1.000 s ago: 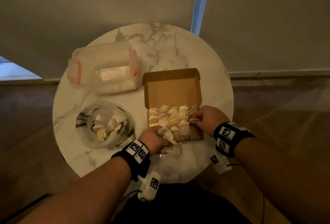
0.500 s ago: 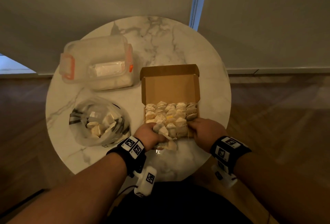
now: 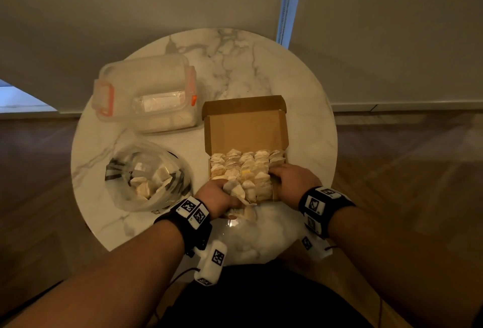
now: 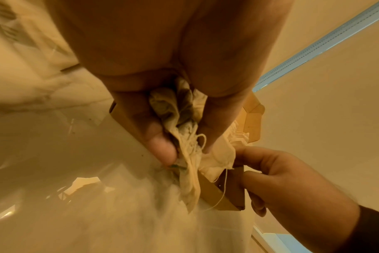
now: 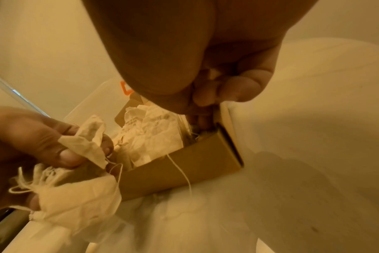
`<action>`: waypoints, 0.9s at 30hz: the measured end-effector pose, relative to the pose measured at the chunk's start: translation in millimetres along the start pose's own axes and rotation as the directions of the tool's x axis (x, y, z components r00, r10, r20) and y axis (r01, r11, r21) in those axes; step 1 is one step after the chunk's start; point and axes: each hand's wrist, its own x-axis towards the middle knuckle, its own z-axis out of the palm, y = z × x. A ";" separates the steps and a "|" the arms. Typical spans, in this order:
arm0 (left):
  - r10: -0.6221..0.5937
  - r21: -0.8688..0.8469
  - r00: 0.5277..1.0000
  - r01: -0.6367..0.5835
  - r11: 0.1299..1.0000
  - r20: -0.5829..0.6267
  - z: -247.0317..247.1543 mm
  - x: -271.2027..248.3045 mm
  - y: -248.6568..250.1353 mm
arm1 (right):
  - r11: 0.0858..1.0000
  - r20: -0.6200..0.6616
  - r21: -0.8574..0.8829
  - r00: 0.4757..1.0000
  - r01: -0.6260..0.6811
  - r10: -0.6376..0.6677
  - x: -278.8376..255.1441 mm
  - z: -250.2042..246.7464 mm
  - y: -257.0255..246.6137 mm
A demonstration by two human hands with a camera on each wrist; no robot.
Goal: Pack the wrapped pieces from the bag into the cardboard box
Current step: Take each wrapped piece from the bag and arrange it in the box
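The open cardboard box (image 3: 245, 129) stands on the round marble table (image 3: 308, 124), its near half filled with rows of pale wrapped pieces (image 3: 243, 165). At the box's near left corner my left hand (image 3: 230, 193) grips a bunch of wrapped pieces (image 4: 182, 130) with loose strings; some hang over the front wall. My right hand (image 3: 275, 173) is at the near right corner. Its fingers (image 5: 234, 90) curl over the box's right wall (image 5: 229, 126), down beside the packed pieces. The clear bag (image 3: 146, 176), left of the box, holds several more pieces.
A lidded clear plastic container with orange clips (image 3: 146, 92) stands at the back left of the table. The box lid (image 3: 243, 105) stands up behind the box. The table's near edge is just below my wrists, with wooden floor all around.
My right hand has slid along the box's right side toward its near corner. My left hand stays at the near left corner with its bunch of pieces.
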 end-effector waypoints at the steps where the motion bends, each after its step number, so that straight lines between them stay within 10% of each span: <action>1: 0.007 -0.032 1.000 -0.007 0.999 0.003 -0.2 -1.7 1.2 | 1.000 -0.011 0.019 1.000 -0.001 0.001 -1.6 -2.4 -0.9; 8: 0.133 -0.509 0.990 -0.094 0.856 0.041 3.4 -19.3 26.9 | 0.954 -0.254 0.298 0.966 0.033 0.046 -21.5 -27.7 -8.5; 15: 0.256 -0.740 0.967 -0.162 0.652 0.013 14.2 -27.1 63.7 | 0.491 -0.027 0.868 0.982 -0.069 0.186 -40.9 -58.3 -29.2; 27: 0.188 -0.739 0.982 -0.106 0.665 0.029 6.6 -22.4 56.5 | 0.505 -0.202 0.856 0.970 0.109 0.134 -43.7 -58.2 -26.1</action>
